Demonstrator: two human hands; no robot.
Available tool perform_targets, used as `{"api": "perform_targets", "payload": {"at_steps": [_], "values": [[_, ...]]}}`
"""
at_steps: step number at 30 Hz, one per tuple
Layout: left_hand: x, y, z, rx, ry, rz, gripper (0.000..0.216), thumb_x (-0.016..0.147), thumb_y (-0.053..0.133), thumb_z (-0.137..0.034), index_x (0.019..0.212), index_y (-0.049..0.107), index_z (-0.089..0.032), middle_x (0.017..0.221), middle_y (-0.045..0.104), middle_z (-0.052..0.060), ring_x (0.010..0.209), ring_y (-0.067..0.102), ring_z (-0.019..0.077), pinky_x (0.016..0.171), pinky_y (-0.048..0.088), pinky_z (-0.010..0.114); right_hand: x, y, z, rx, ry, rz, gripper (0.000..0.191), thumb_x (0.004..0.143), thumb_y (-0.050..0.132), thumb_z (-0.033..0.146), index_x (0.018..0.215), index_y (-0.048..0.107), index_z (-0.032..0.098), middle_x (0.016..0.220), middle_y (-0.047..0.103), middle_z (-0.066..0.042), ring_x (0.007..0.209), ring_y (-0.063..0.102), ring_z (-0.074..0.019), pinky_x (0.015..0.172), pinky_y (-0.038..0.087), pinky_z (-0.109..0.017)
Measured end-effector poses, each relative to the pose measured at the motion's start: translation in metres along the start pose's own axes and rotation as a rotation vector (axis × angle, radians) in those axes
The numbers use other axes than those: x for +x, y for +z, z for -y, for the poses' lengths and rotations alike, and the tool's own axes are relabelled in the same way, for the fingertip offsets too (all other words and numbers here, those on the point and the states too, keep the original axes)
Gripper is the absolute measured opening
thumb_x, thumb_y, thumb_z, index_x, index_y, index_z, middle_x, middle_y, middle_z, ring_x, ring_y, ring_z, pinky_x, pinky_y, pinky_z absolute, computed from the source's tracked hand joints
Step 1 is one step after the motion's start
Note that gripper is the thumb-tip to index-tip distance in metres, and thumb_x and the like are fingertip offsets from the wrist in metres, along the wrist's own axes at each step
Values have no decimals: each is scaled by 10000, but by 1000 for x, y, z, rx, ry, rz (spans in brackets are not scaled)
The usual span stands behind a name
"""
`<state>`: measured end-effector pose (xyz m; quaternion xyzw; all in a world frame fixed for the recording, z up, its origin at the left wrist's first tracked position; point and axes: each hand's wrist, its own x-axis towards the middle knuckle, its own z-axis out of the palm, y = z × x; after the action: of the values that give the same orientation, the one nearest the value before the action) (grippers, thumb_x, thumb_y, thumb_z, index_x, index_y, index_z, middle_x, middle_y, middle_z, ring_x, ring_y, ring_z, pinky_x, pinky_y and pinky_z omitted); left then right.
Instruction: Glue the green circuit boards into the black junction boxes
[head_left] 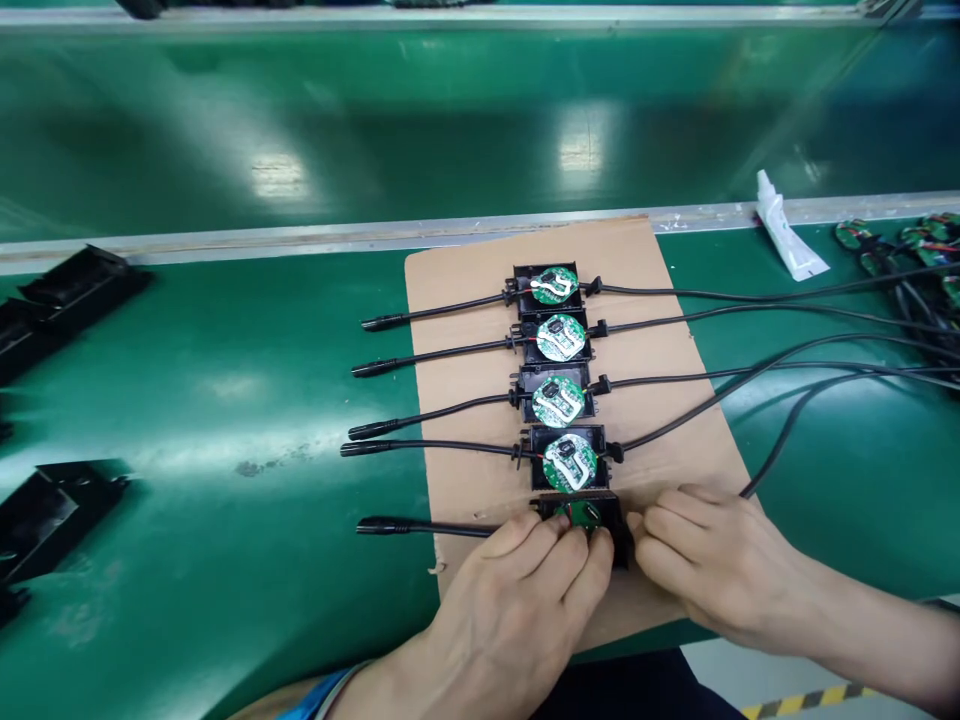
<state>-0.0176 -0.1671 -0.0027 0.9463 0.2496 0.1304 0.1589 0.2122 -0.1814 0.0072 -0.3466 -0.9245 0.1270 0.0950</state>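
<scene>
The nearest black plastic case (pixel 621 535) lies at the front of a row of similar cases on a cardboard sheet (pixel 480 400). My left hand (pixel 525 600) is closed over its left part, fingers bent and pressed on it. A green circuit board (pixel 583 514) shows just above those fingertips. Pinched at the case's right end, my right hand (pixel 712 560) grips a black cable (pixel 780 455) that emerges behind the knuckles; the fingertips are partly hidden. From the left end runs a cable with a plug (pixel 386 526).
Behind are several black cases with round circuit boards (pixel 570 462) bearing white paste, and cables at both ends. Empty black cases (pixel 45 520) stand at left. A white tube (pixel 787 230) and bundled boards with cables (pixel 915 280) lie at right on the green table (pixel 262 590).
</scene>
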Motion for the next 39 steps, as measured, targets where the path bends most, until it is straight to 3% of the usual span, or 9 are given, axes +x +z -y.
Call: {"api": "perform_targets", "payload": {"at_steps": [7, 11, 16, 22, 25, 27, 31, 34, 39], "values": [[6, -1, -4, 21, -11, 50, 362, 904, 376, -159, 1184, 587, -72, 944, 648, 77, 890, 553, 214, 885, 415, 354, 5, 10, 5, -42, 86, 9, 255, 879, 357, 59, 745, 539, 177, 692, 489, -43, 639, 413, -187, 559, 304, -327], [5, -3, -10, 94, -24, 85, 412, 867, 386, -109, 1242, 545, -49, 966, 635, 85, 880, 545, 226, 880, 412, 374, -1, 12, -2, 63, 154, -59, 295, 912, 372, 66, 721, 569, 176, 728, 509, -43, 683, 435, -173, 590, 338, -301], [2, -5, -14, 157, -55, 153, 521, 849, 369, -48, 1361, 449, -105, 1059, 628, 68, 960, 545, 224, 930, 381, 383, -10, 16, -1, 185, 270, -213, 194, 934, 458, 153, 903, 650, 165, 867, 549, -79, 809, 470, -190, 710, 387, -329], [8, -4, -21, 159, -56, 206, 570, 790, 422, -24, 1359, 443, -59, 1015, 625, 77, 971, 543, 240, 899, 405, 384, -5, 26, 4, 171, 246, -261, 299, 892, 385, 42, 748, 623, 152, 678, 521, -36, 706, 412, -168, 656, 316, -321], [6, -11, -18, 94, -73, 223, 580, 771, 459, -29, 1348, 461, -91, 997, 635, 73, 940, 559, 232, 874, 430, 399, -7, 20, 0, 154, 221, -253, 293, 915, 399, 87, 792, 654, 162, 682, 543, -36, 708, 420, -168, 650, 313, -320], [1, -21, -11, -16, -79, 140, 535, 795, 457, -31, 1318, 493, -134, 1044, 648, 76, 973, 568, 222, 868, 444, 394, -10, 13, 2, 124, 228, -275, 248, 923, 435, 121, 899, 677, 166, 756, 593, -53, 753, 453, -178, 671, 345, -326], [-13, -38, 12, -191, -223, -124, 308, 883, 469, -84, 1122, 619, -208, 1009, 669, 50, 920, 589, 182, 795, 472, 350, -8, 10, 29, 18, 213, -357, 280, 894, 454, 93, 1090, 653, 107, 915, 634, -116, 838, 494, -221, 740, 421, -381], [-17, -38, 26, -248, -338, -53, 159, 853, 553, -151, 941, 673, -206, 920, 655, 35, 868, 584, 193, 771, 479, 363, 7, 21, 56, -88, 212, -320, 324, 879, 447, 98, 1130, 645, 45, 885, 620, -138, 815, 499, -243, 724, 430, -394], [-10, -24, 35, -319, -331, 16, 134, 840, 577, -182, 887, 700, -200, 819, 638, 27, 811, 579, 181, 753, 483, 344, 40, 42, 76, -256, 271, -281, 364, 855, 540, 204, 1102, 655, -36, 847, 612, -161, 784, 476, -260, 672, 407, -388]]}}
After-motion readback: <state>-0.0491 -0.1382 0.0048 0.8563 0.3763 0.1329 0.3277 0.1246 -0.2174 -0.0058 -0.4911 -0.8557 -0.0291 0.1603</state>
